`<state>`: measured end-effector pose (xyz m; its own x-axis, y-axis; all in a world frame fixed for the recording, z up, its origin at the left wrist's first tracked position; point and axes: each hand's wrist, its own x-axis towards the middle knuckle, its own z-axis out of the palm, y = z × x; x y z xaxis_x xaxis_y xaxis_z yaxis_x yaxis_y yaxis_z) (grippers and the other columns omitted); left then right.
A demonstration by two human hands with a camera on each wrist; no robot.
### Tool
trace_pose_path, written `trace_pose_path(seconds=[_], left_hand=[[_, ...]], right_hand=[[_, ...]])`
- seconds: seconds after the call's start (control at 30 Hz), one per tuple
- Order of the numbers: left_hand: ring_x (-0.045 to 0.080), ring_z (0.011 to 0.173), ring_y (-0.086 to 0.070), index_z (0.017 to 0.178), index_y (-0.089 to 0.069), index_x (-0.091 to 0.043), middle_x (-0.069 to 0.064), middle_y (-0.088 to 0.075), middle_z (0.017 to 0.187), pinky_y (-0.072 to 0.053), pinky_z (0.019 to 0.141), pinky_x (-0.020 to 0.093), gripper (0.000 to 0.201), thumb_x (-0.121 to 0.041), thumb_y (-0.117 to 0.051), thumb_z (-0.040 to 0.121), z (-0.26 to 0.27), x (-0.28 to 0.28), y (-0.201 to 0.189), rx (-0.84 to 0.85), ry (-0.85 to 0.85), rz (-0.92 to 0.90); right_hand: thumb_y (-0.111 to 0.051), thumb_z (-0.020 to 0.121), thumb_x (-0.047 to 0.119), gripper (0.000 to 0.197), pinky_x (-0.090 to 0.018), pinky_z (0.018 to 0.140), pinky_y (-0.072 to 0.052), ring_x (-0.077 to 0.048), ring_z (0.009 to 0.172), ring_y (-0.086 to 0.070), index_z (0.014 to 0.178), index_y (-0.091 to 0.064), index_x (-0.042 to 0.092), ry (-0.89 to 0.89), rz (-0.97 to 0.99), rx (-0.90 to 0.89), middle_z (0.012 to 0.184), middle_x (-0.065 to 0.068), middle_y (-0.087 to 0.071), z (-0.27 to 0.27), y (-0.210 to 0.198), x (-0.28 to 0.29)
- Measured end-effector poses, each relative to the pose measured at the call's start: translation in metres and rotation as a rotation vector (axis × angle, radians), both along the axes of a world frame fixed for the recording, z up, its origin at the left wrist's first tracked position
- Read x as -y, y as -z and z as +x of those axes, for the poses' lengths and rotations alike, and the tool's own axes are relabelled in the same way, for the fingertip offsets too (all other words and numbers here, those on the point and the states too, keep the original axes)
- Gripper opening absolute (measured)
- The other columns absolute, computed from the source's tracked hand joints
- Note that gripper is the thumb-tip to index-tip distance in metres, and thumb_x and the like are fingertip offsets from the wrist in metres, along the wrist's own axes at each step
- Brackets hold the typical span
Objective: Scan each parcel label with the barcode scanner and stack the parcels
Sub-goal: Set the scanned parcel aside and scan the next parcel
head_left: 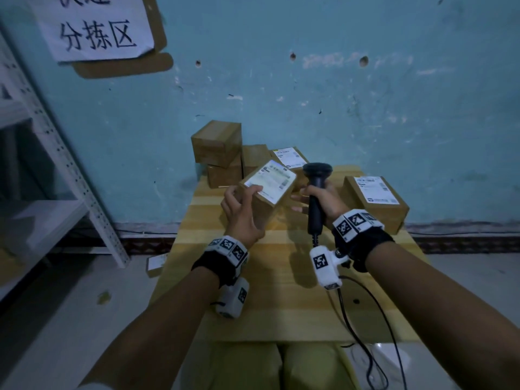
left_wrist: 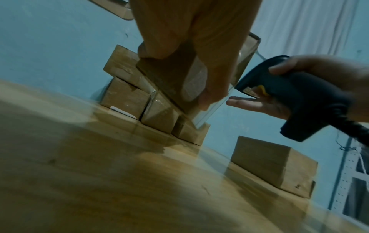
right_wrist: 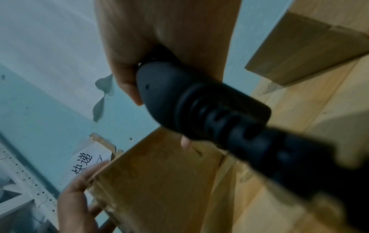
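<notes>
My left hand [head_left: 242,209] grips a brown cardboard parcel [head_left: 267,190] tilted above the wooden table [head_left: 281,291], its white label [head_left: 270,177] facing up and lit bright. My right hand [head_left: 323,201] holds the black barcode scanner [head_left: 316,192] by its handle, head aimed at that label from the right. In the left wrist view my fingers [left_wrist: 215,75] wrap the parcel [left_wrist: 171,82] with the scanner [left_wrist: 299,100] close beside it. The right wrist view shows the scanner handle [right_wrist: 179,97] in my palm and the parcel [right_wrist: 155,181] below it.
A pile of several brown parcels [head_left: 219,147] stands at the table's far edge by the blue wall. A labelled parcel [head_left: 377,201] sits on another at the right. A white metal shelf [head_left: 56,153] stands at left. The scanner cable [head_left: 363,319] trails over the table's near edge.
</notes>
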<state>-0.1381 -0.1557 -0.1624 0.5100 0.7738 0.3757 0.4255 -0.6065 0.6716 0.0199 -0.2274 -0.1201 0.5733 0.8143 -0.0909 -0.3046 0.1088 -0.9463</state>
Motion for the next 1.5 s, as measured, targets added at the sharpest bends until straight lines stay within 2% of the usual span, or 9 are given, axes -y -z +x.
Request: trace_pose_path(seconds=[0.13, 0.23, 0.43, 0.57, 0.73, 0.87, 1.0, 1.13, 1.5], left_hand=[[0.028, 0.128, -0.014, 0.123, -0.029, -0.038, 0.012, -0.012, 0.137, -0.030, 0.105, 0.036, 0.077, 0.000, -0.068, 0.067, 0.001, 0.007, 0.003, -0.022, 0.023, 0.028], [0.029, 0.121, -0.023, 0.125, -0.041, -0.025, 0.016, -0.024, 0.129, -0.033, 0.105, 0.040, 0.065, -0.006, -0.071, 0.071, 0.004, 0.015, 0.006, -0.060, 0.059, 0.093], [0.019, 0.117, -0.026, 0.134, -0.037, -0.013, 0.012, -0.027, 0.128, -0.027, 0.096, 0.022, 0.072, -0.015, -0.075, 0.073, 0.008, 0.025, 0.009, 0.035, 0.091, -0.047], [0.025, 0.115, -0.039, 0.145, -0.019, -0.012, 0.011, -0.033, 0.122, -0.040, 0.103, 0.046, 0.075, -0.014, -0.063, 0.085, 0.007, 0.019, 0.009, 0.227, 0.076, -0.275], [0.029, 0.114, -0.048, 0.150, -0.013, -0.017, 0.017, -0.035, 0.128, -0.040, 0.091, 0.021, 0.070, -0.012, -0.053, 0.092, 0.007, 0.008, -0.003, 0.249, 0.031, -0.459], [0.024, 0.120, -0.046, 0.148, -0.021, -0.019, 0.014, -0.030, 0.135, -0.039, 0.097, 0.021, 0.067, -0.006, -0.054, 0.091, 0.007, 0.006, -0.005, 0.222, 0.050, -0.465], [0.022, 0.128, -0.037, 0.142, -0.028, -0.022, 0.009, -0.026, 0.142, -0.039, 0.108, 0.040, 0.069, -0.012, -0.065, 0.085, 0.005, -0.001, 0.000, 0.225, 0.041, -0.525], [0.032, 0.132, -0.041, 0.130, -0.025, -0.026, 0.015, -0.041, 0.143, -0.041, 0.103, 0.054, 0.068, -0.007, -0.068, 0.080, 0.003, -0.010, 0.001, 0.269, 0.143, -0.712], [0.027, 0.121, -0.053, 0.143, -0.012, -0.012, 0.015, -0.051, 0.134, -0.045, 0.100, 0.041, 0.087, -0.004, -0.070, 0.079, 0.002, -0.015, 0.003, 0.129, 0.124, -0.840]], right_hand=[[-0.053, 0.086, -0.005, 0.032, -0.040, 0.061, -0.058, -0.026, 0.084, -0.061, 0.114, -0.041, 0.002, 0.015, -0.097, 0.072, 0.096, -0.015, -0.061, -0.005, 0.006, -0.007], [-0.061, 0.077, 0.003, 0.052, -0.045, 0.076, -0.056, -0.033, 0.096, -0.063, 0.124, -0.040, -0.003, 0.107, -0.169, 0.171, 0.115, -0.023, -0.060, -0.011, 0.009, -0.010], [-0.060, 0.081, 0.002, 0.052, -0.045, 0.088, -0.051, -0.029, 0.098, -0.060, 0.126, -0.034, 0.002, 0.156, -0.208, 0.286, 0.107, -0.015, -0.056, -0.016, 0.006, -0.006], [-0.064, 0.077, 0.010, 0.055, -0.046, 0.089, -0.051, -0.029, 0.098, -0.063, 0.124, -0.036, 0.004, 0.137, -0.193, 0.249, 0.107, -0.014, -0.059, -0.016, 0.007, 0.001], [-0.072, 0.051, 0.032, 0.085, -0.051, 0.091, -0.051, -0.030, 0.100, -0.064, 0.125, -0.043, 0.000, 0.140, -0.151, 0.234, 0.112, -0.017, -0.063, -0.013, 0.019, -0.001], [-0.071, 0.044, 0.039, 0.094, -0.054, 0.090, -0.051, -0.029, 0.100, -0.065, 0.125, -0.043, 0.002, 0.133, -0.146, 0.240, 0.112, -0.016, -0.063, -0.007, 0.027, -0.004], [-0.070, 0.046, 0.036, 0.090, -0.051, 0.092, -0.050, -0.031, 0.101, -0.063, 0.124, -0.043, 0.000, 0.149, -0.147, 0.235, 0.113, -0.020, -0.062, -0.002, 0.032, -0.006], [-0.067, 0.072, 0.014, 0.059, -0.044, 0.089, -0.051, -0.030, 0.101, -0.063, 0.124, -0.043, 0.000, 0.135, -0.180, 0.221, 0.116, -0.022, -0.060, -0.010, 0.025, 0.003], [-0.056, 0.084, -0.001, 0.036, -0.044, 0.086, -0.049, -0.023, 0.085, -0.060, 0.117, -0.043, 0.003, 0.107, -0.135, 0.185, 0.103, -0.018, -0.057, -0.013, 0.022, 0.013]])
